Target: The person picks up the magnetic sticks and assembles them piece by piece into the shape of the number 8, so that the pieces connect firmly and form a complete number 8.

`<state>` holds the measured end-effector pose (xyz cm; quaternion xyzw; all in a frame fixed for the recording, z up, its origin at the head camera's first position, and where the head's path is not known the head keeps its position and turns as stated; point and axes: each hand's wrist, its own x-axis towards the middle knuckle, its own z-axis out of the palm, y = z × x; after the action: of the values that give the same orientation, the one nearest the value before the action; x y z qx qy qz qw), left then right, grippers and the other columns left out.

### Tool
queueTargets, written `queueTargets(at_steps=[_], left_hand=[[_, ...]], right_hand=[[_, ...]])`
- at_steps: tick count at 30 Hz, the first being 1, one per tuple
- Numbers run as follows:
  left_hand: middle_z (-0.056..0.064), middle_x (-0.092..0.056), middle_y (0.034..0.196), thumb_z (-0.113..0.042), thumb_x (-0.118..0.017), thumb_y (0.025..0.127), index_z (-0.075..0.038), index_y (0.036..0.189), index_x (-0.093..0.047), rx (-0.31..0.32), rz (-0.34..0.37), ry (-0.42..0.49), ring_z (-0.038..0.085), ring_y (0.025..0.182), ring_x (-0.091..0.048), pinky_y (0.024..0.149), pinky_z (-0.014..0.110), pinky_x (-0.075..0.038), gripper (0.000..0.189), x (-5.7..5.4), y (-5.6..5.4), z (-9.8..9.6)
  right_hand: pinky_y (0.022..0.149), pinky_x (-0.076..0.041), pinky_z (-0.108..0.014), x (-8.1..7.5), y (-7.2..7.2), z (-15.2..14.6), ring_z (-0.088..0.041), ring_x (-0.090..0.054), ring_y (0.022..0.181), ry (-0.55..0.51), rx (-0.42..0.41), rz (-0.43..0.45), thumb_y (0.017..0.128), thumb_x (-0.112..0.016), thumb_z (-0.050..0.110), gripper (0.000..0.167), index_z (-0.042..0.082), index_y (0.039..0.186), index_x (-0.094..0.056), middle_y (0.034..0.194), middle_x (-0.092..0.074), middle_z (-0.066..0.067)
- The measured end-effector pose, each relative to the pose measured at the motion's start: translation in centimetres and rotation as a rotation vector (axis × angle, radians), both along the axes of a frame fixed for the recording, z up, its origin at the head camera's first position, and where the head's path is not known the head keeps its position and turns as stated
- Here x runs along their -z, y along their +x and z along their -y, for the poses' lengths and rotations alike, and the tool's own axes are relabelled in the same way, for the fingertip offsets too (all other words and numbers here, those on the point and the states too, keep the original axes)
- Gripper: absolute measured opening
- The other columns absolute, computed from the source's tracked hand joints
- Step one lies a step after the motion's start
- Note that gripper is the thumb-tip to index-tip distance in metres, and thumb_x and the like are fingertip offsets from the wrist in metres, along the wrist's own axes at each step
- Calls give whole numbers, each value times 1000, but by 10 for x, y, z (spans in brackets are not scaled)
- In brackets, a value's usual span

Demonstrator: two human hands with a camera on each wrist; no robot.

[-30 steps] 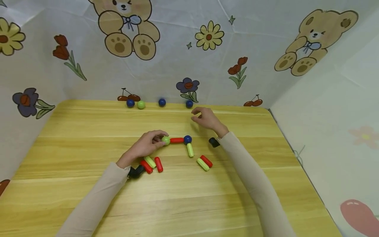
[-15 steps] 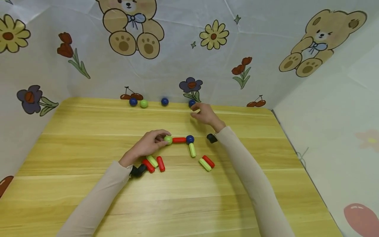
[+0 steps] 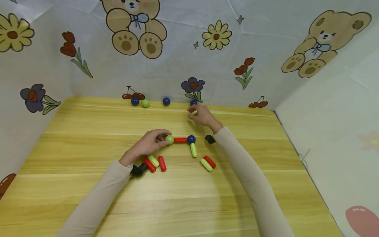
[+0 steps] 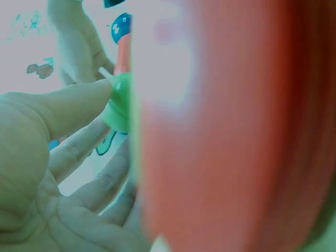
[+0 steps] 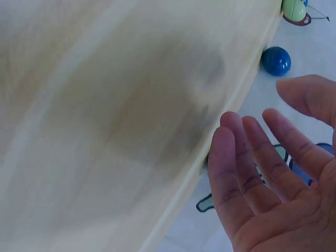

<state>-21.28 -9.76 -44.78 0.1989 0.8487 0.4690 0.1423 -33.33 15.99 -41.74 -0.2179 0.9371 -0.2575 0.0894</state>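
My left hand pinches a light green ball between thumb and fingers; the left wrist view shows the thumb on this green ball. From the ball a red rod runs right to a dark blue ball, and a light green rod extends from that one toward the front. Near the table's back edge, my right hand hovers with loosely bent fingers and nothing between them. Just beyond it sits another blue ball, partly hidden by the fingers.
Along the back edge are a blue ball, a green ball and another blue ball. Red and green rods lie by my left wrist; a green rod and a red rod lie right of centre. A patterned cloth stands behind.
My right hand has shifted left and slightly toward the back, now overlapping the rear blue ball in the head view. The left hand keeps its pinch on the green ball. The head view has shifted slightly.
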Motion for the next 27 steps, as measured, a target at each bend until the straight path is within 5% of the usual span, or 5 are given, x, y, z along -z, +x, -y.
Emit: queueTargets(at_steps=[12, 20, 27], left_hand=[[14, -64, 124, -23, -72, 93, -7, 130, -62, 13, -4, -82, 32, 113, -60, 97, 49, -48, 41, -12, 24, 25], [10, -62, 106, -46, -81, 82, -9, 114, -66, -106, -143, -355, 28, 97, -52, 77, 39, -45, 51, -16, 61, 27], [7, -61, 100, -43, -85, 77, -8, 112, -64, -196, -170, -383, 25, 92, -50, 73, 35, -41, 54, -9, 74, 26]], right_hand=[[96, -53, -34, 4, 29, 13, -22, -66, 108, -74, -251, 103, 98, -65, 18, 30, 4, 125, -65, 118, -69, -9], [96, -51, -28, 7, 49, 28, -15, -66, 108, -116, -440, 277, 96, -69, 21, 36, 8, 130, -63, 124, -67, -5], [96, -51, -28, 10, 54, 33, -17, -65, 110, -106, -475, 305, 98, -67, 19, 34, 9, 131, -62, 125, -66, -6]])
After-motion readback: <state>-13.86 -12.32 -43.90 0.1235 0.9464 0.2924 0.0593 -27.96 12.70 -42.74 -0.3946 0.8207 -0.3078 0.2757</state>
